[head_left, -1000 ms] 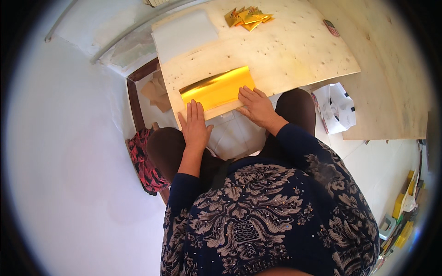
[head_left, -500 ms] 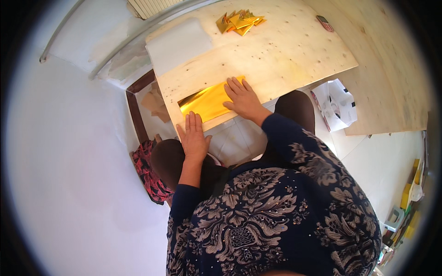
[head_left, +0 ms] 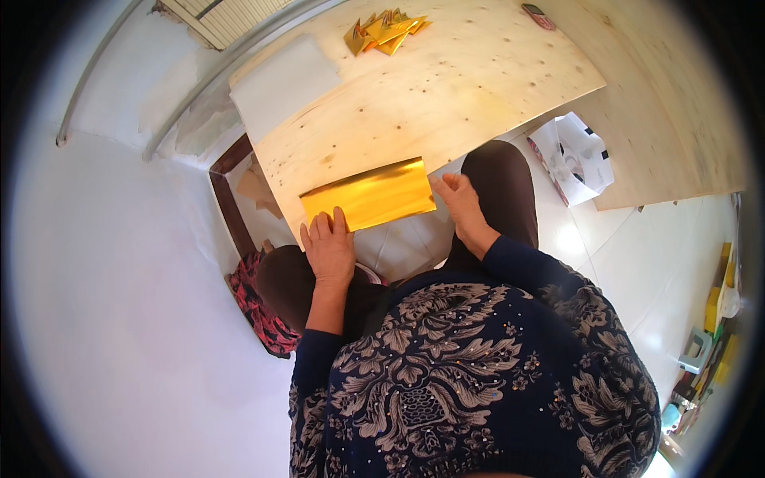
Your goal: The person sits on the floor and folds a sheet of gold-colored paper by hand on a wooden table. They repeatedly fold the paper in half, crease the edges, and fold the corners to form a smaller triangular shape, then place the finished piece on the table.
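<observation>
A shiny gold rectangular sheet lies along the near edge of the wooden table, its lower right part reaching past the board. My left hand is open, with its fingertips resting on the sheet's lower left part and the table corner. Beside the sheet's right end is my right hand, its fingers loosely bent and apart. Those fingertips come right up to the sheet's edge; whether they touch it I cannot tell. Farther back on the table sits a loose pile of folded gold paper pieces.
The pale wooden table bears a grey sheet at its far left and a mobile phone at the back right. A white bag stands below its right side. Red-and-black patterned cloth hangs beside my left knee.
My right hand has lifted off the gold sheet and moved to its right end, its fingers now bent. The sheet sits nearer me. My left hand stays at the left corner.
</observation>
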### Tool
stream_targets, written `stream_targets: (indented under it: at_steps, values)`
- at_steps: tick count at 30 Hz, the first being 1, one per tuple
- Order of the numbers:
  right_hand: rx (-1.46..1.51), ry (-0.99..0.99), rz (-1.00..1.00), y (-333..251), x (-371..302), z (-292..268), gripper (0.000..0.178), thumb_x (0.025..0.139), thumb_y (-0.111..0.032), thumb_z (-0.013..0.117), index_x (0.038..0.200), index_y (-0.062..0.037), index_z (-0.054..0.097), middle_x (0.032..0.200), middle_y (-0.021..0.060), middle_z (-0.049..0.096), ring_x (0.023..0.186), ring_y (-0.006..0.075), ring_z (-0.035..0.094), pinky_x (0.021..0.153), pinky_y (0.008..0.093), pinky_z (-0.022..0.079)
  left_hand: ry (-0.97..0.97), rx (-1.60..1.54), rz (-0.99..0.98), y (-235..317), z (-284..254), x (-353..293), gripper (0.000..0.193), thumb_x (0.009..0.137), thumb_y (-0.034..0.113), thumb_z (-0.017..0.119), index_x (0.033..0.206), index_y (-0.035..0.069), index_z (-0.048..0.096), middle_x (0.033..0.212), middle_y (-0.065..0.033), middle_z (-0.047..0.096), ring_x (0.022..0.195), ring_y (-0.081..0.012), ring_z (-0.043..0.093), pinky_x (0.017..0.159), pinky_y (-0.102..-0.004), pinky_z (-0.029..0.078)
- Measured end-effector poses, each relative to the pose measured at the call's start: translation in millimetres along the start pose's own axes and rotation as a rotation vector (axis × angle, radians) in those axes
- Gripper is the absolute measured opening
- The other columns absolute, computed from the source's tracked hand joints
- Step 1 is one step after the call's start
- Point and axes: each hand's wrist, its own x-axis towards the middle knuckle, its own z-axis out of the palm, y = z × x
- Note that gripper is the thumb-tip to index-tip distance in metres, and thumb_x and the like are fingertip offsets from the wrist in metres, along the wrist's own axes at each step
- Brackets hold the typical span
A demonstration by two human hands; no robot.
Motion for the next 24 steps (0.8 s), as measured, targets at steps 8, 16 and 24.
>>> stream_targets:
  at_steps: [8,16,24]
  values:
    - [0.038,-0.301,-0.034,-15,0,12,0.024,0.095,-0.025,0.065,0.097,-0.0009,0.069,0.088,0.0004,0.066,0.080,0.0093,0.056,0.076,0.0238,0.044,0.026,-0.154,0.025,3,-48,0,0.065,0.075,0.032,0.078,0.130,0.005,0.055,0.130,-0.0164,0.053,0.123,-0.0356,0.048,0.109,-0.0515,0.031]
    - [-0.242,-0.504,-0.626,-109,-59,-16,0.019,0.090,-0.017,0.069,0.096,0.0011,0.068,0.083,0.0055,0.063,0.076,0.0123,0.058,0.071,0.0257,0.046,0.182,-0.736,0.102,31,-152,56,0.061,0.069,0.024,0.084,0.122,0.003,0.062,0.121,-0.0166,0.061,0.120,-0.0336,0.053,0.107,-0.0474,0.036]
    - [-0.191,-0.630,-0.679,-140,-82,-21,0.012,0.089,-0.011,0.070,0.095,-0.0010,0.068,0.082,0.0063,0.063,0.076,0.0138,0.060,0.069,0.0262,0.047,-0.016,-1.056,0.034,43,-178,64,0.046,0.075,0.019,0.080,0.115,0.000,0.065,0.101,-0.0074,0.070,0.098,-0.0166,0.063,0.096,-0.0320,0.045]
